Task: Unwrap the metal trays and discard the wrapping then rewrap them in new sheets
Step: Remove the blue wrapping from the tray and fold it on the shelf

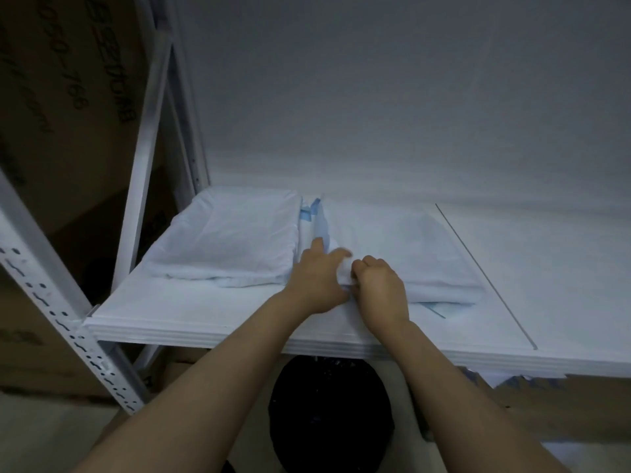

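Down low, a dark bin [327, 414] sits under the shelf [205, 336]. Both arms reach over the shelf's front edge. The left hand [317, 281] and right hand [380, 288] meet at the near left corner of a wrapped tray [409, 247]. The right hand's fingers are curled tight, pinching a bunched fold of the white wrap [345, 269]. The left hand hooks that same fold, forefinger straight out on the cloth. A second wrapped tray [232, 240] lies just left, blue sheet [316, 213] peeking between them. Behind is a pale wall [409, 97].
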